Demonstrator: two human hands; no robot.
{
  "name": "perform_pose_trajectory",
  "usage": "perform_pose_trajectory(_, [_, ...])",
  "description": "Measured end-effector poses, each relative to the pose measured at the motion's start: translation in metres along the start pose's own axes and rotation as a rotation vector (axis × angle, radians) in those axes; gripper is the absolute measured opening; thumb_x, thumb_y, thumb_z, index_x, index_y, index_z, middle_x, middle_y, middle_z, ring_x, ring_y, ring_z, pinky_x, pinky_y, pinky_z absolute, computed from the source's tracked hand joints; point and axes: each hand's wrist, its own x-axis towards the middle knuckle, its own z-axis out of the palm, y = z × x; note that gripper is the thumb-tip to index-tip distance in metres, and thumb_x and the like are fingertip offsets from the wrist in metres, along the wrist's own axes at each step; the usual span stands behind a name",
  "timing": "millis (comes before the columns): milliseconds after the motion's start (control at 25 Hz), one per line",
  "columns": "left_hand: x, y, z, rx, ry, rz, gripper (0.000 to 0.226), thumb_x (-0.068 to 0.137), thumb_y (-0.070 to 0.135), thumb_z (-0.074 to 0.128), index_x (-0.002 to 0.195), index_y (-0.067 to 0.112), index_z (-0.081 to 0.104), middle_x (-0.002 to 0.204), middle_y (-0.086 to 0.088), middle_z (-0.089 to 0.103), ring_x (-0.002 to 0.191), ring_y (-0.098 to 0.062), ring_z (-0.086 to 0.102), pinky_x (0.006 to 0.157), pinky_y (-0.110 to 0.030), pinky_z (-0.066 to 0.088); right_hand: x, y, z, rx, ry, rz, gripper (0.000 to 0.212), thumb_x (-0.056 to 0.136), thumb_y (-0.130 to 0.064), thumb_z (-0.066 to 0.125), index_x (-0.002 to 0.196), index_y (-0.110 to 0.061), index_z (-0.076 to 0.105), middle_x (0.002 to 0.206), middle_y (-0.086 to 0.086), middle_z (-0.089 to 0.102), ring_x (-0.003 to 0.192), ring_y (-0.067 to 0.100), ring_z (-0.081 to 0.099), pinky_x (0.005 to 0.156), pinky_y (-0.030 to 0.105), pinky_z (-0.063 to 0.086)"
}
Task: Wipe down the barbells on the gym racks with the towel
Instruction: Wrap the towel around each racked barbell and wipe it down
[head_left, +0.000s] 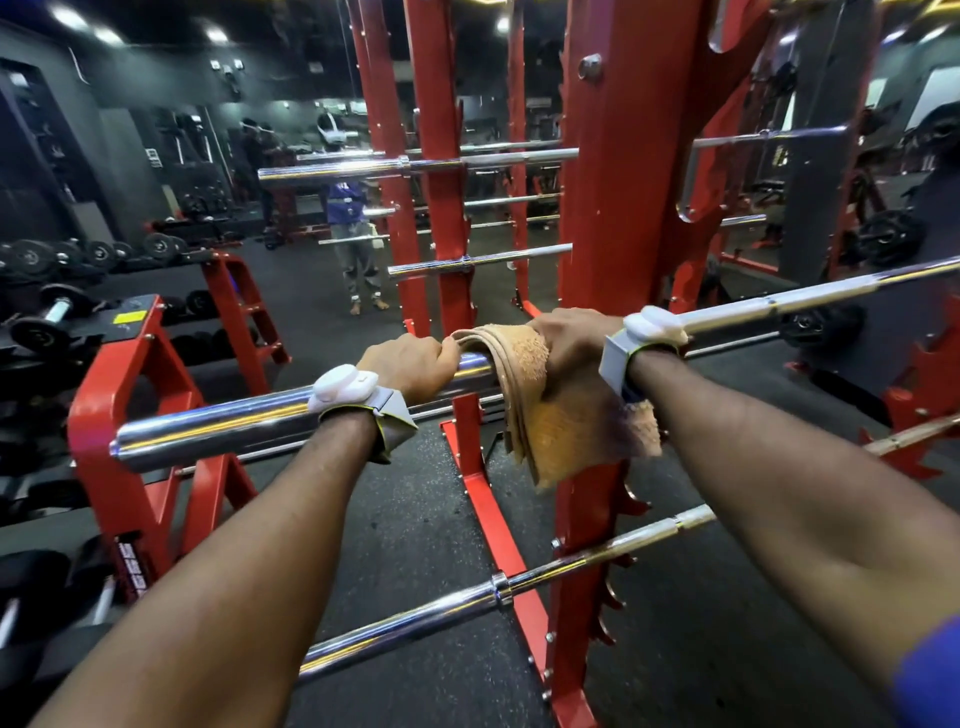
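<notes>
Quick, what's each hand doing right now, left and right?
Left hand: closed, grip curled over the barbell.
Right hand: closed on the towel, which is draped over that same barbell.

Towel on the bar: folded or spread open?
Folded. The towel shows several stacked layers at its left edge where it drapes over the barbell, gripped there by the right hand.

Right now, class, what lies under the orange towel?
The chrome barbell runs under the towel, which drapes over it beneath the right hand. The covered stretch of bar is hidden. The left hand grips bare bar beside it.
</notes>
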Motion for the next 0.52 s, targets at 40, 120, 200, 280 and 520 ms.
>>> perform_pose_trajectory(40, [0.001, 0.0, 0.0, 0.008, 0.003, 0.007, 0.054, 0.098, 0.045, 0.016, 0.105, 0.016, 0.061, 0.117, -0.014, 0.064, 0.105, -0.035, 0.058, 0.076, -0.037, 0.035, 0.004, 0.0, -0.006, 0.019, -0.091, -0.003, 0.045, 0.062, -0.031, 0.093, 0.099, -0.02, 0.07, 0.088, 0.002, 0.071, 0.078, 0.014, 0.063, 0.065, 0.023, 0.049])
perform_pose_trajectory(120, [0.0, 0.002, 0.0, 0.005, 0.005, 0.011, 0.053, 0.098, 0.045, 0.017, 0.105, 0.016, 0.061, 0.117, -0.014, 0.063, 0.104, -0.035, 0.058, 0.076, -0.036, 0.035, 0.007, 0.001, -0.011, 0.029, -0.142, 0.037, 0.043, 0.062, -0.029, 0.093, 0.097, -0.018, 0.07, 0.091, 0.005, 0.072, 0.076, 0.012, 0.061, 0.061, 0.02, 0.046])
perform_pose_trajectory(200, [-0.003, 0.002, -0.002, -0.035, 0.008, -0.017, 0.058, 0.099, 0.049, 0.018, 0.106, 0.016, 0.064, 0.116, -0.014, 0.063, 0.106, -0.035, 0.058, 0.077, -0.036, 0.037, 0.002, 0.002, 0.005, -0.016, 0.062, 0.076, 0.045, 0.067, -0.029, 0.088, 0.105, -0.022, 0.066, 0.098, 0.002, 0.071, 0.087, 0.018, 0.063, 0.072, 0.03, 0.044])
perform_pose_trajectory(280, [-0.005, 0.003, -0.005, -0.065, 0.012, -0.028, 0.06, 0.099, 0.052, 0.017, 0.102, 0.017, 0.066, 0.116, -0.014, 0.064, 0.106, -0.035, 0.059, 0.077, -0.036, 0.038, -0.006, -0.003, 0.043, -0.171, 0.431, 0.143, 0.05, 0.067, -0.021, 0.078, 0.113, -0.023, 0.059, 0.105, 0.002, 0.068, 0.1, 0.027, 0.06, 0.081, 0.037, 0.036])
perform_pose_trajectory(520, [-0.006, 0.004, -0.003, -0.006, 0.026, -0.034, 0.059, 0.098, 0.05, 0.017, 0.102, 0.017, 0.066, 0.116, -0.014, 0.065, 0.104, -0.035, 0.06, 0.076, -0.036, 0.038, -0.01, -0.012, 0.083, -0.167, 0.792, 0.162, 0.068, 0.045, -0.014, 0.072, 0.111, -0.017, 0.054, 0.101, 0.004, 0.06, 0.096, 0.031, 0.055, 0.083, 0.044, 0.033])
